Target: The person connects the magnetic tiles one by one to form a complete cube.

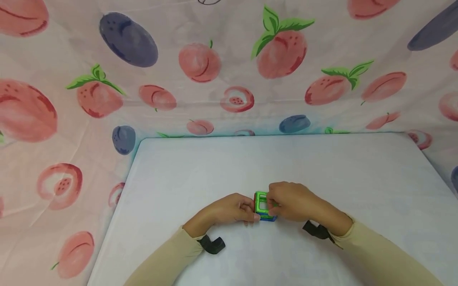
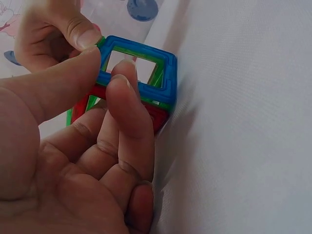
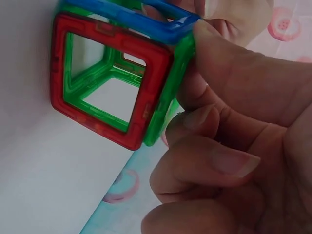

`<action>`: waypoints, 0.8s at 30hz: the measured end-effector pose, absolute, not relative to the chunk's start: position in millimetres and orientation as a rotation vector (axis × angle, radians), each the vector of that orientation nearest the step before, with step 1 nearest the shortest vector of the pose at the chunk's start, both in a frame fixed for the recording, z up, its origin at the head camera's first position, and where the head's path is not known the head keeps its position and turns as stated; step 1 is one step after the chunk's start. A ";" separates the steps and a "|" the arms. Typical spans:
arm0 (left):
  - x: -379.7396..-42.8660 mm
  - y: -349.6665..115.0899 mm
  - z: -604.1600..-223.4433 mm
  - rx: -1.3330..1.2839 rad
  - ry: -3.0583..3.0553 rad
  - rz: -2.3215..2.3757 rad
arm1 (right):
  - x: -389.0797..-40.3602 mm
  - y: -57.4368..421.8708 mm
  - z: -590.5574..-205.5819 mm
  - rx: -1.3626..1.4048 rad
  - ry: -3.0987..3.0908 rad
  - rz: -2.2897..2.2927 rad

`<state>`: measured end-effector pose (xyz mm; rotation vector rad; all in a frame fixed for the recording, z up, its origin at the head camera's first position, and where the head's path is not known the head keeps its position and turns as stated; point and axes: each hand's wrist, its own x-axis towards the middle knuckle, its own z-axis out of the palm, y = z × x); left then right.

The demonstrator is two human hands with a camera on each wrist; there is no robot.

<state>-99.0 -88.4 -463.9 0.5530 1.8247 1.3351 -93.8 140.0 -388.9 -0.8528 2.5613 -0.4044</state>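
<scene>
A small cube of magnetic tiles (image 1: 257, 198) sits on the white table in front of the person, between the two hands. Its open square frames are green on top, with a blue tile (image 2: 168, 73) facing the person and a red tile (image 3: 158, 73) on the side that shows in the right wrist view. From the left, the left hand (image 1: 230, 209) holds the cube, thumb at a corner and fingertips over the blue frame. The right hand (image 1: 295, 201) pinches the opposite side between thumb and fingers, its other fingers curled below. Part of the green top is hidden behind the right hand.
The white tabletop (image 1: 200, 167) spreads around the cube. A fruit-print cloth (image 1: 222, 35) hangs behind the table and down its left side. Black straps (image 1: 212, 245) are on both wrists, next to beige sleeves (image 1: 166, 254).
</scene>
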 end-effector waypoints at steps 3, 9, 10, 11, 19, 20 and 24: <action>-98.7 -87.6 -463.5 0.551 1.837 1.328 | -92.4 139.0 -387.5 -0.850 2.559 -0.395; -97.9 -87.4 -462.9 0.553 1.857 1.317 | -95.5 145.0 -391.8 -0.825 2.568 -0.514; -97.9 -87.4 -462.6 0.556 1.855 1.315 | -97.7 148.2 -394.5 -0.804 2.575 -0.578; -98.2 -87.4 -462.3 0.559 1.853 1.314 | -100.5 151.8 -397.6 -0.780 2.585 -0.644; -100.7 -89.9 -460.0 0.549 1.841 1.337 | -126.9 172.7 -422.9 -0.527 2.340 -0.963; -100.6 -90.1 -459.9 0.549 1.841 1.336 | -129.4 173.4 -425.9 -0.493 2.279 -0.987; -98.8 -89.0 -461.2 0.539 1.849 1.338 | -135.3 175.3 -437.2 -0.383 2.095 -1.098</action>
